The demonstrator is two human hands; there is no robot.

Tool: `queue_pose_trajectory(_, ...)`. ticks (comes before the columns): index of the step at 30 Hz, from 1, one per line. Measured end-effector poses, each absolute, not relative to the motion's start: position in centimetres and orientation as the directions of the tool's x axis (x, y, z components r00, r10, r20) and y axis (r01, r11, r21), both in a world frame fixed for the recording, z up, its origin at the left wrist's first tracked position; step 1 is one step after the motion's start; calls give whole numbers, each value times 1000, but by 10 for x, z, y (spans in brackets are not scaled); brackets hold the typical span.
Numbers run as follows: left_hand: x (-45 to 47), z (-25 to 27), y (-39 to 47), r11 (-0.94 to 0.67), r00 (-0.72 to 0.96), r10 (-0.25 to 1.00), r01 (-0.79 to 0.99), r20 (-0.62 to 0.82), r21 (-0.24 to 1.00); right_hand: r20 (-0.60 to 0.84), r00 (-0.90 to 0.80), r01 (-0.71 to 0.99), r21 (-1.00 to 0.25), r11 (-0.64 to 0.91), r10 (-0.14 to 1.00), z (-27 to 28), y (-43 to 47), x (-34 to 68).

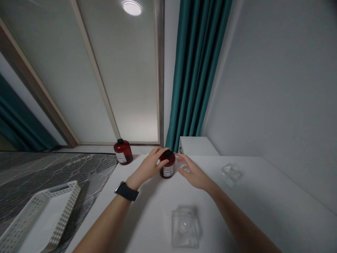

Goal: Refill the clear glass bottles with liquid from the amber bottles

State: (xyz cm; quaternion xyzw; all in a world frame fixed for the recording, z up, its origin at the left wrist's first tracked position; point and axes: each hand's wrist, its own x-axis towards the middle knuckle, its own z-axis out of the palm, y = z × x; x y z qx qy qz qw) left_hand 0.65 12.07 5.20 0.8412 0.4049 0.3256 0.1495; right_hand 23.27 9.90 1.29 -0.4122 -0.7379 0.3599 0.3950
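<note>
A dark red bottle (169, 171) with a black cap and a white label stands upright on the white table (155, 218). My left hand (150, 164), with a dark-banded watch on its wrist, grips this bottle from the left, thumb across its front and fingers up by the cap. On the other side, my right hand (193, 173) is open, its fingers spread and pointing at the bottle with a small gap. A second red bottle (126, 151) of the same kind stands at the table's far left corner.
A clear plastic box-like piece (185, 228) lies near the front of the table. Some crumpled clear plastic (231, 174) is at the right. On the grey patterned floor to the left sits a white perforated basket (70, 191). Behind the table are a white cabinet (197, 146) and a green curtain (198, 70).
</note>
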Motion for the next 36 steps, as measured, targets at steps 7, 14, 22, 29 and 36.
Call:
queue_pose_trajectory(7,7,53,118,-635,456,772,570,442,521,286,-392,353,-831,430,874,36,81,229)
queue_pose_trajectory(14,7,52,120,-618,455,786,571,418,541,157,-405,425,-840,338,901,42,46,241)
queue_pose_trajectory(22,7,53,118,-611,458,792,579,404,540,51,-506,346,-903,257,861,21,-2,262)
queue_pose_trajectory(29,9,52,116,-607,451,794,596,407,525,-104,-692,382,-892,241,714,25,-19,264)
queue_pose_trajectory(36,10,50,116,-618,446,786,597,428,513,-41,-597,443,-849,287,801,19,-20,251)
